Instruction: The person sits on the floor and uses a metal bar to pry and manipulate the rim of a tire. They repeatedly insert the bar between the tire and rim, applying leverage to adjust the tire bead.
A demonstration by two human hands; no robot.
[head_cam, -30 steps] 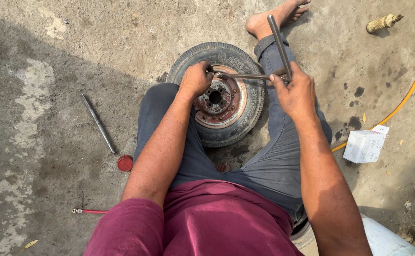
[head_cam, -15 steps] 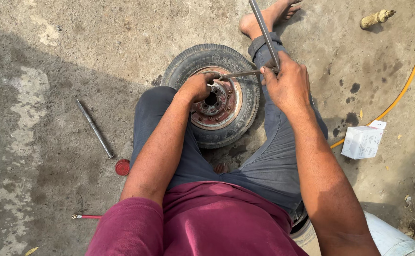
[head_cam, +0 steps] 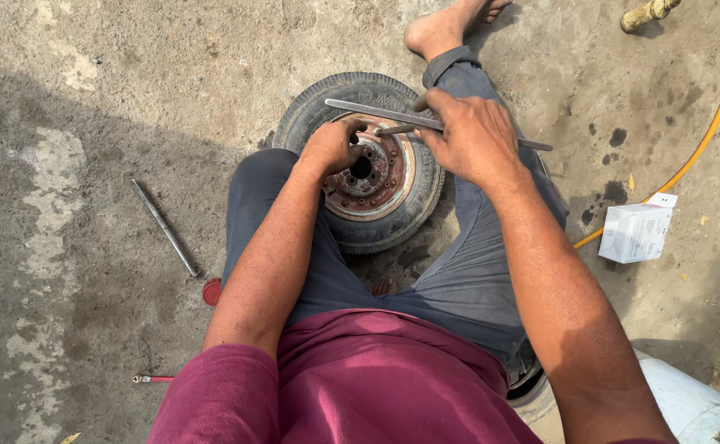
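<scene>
Swung down from near upright, the long flat bar (head_cam: 360,108) now lies almost level across the top of the small wheel (head_cam: 364,160), which sits flat on the concrete floor between the person's knees. The right hand (head_cam: 471,136) has its fingers wrapped tight round this bar and, it seems, a second thinner rod (head_cam: 394,129) beneath it. The left hand (head_cam: 331,146) presses on the rusty rim (head_cam: 376,177), fingers curled at the rod's tip; whether they grip it is hard to tell. Levering at the rim's edge looks to be the step in hand; next would call for steady downward pressure. Left of the wheel lies a spare rod (head_cam: 165,228).
</scene>
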